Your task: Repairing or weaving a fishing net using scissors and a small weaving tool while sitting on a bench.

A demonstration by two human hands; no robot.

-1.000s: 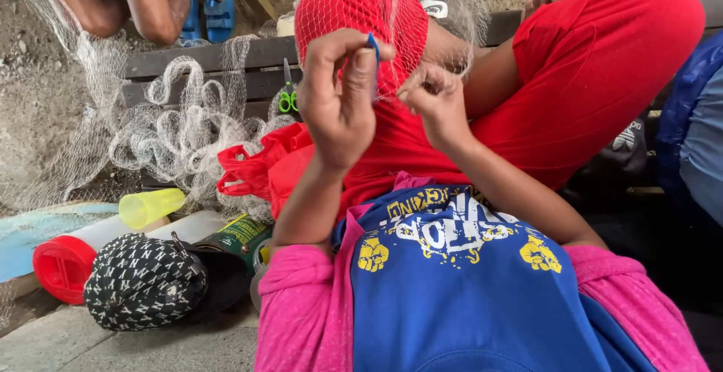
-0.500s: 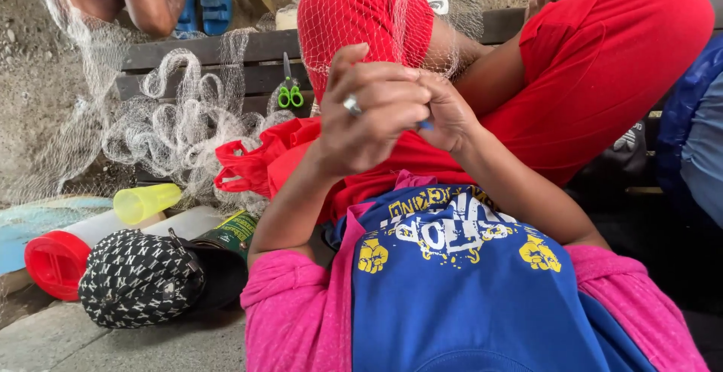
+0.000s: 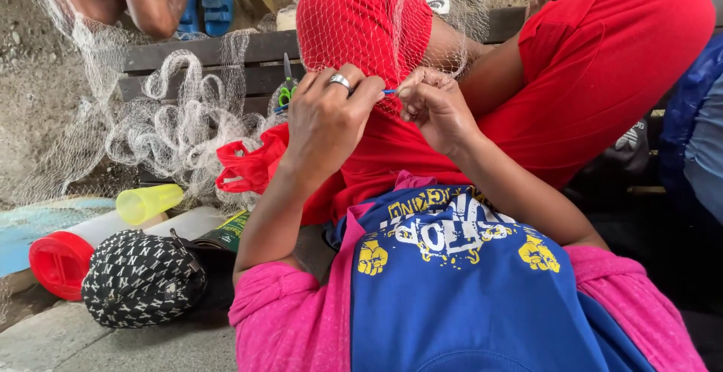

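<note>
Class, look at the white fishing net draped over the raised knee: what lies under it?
Under the net shows the red-trousered knee, seen through the mesh. The left hand covers the cloth below, and the bench beneath the piled net is mostly hidden.

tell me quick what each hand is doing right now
Left hand: closed, fingers pinching a thin blue tool at the fishing net.
Right hand: closed, fingertips pinching the net mesh beside the tool's tip.

Left hand (image 3: 325,120) raised, grip pinched, ringed finger up, right hand (image 3: 434,108) pinched just beside it
</note>
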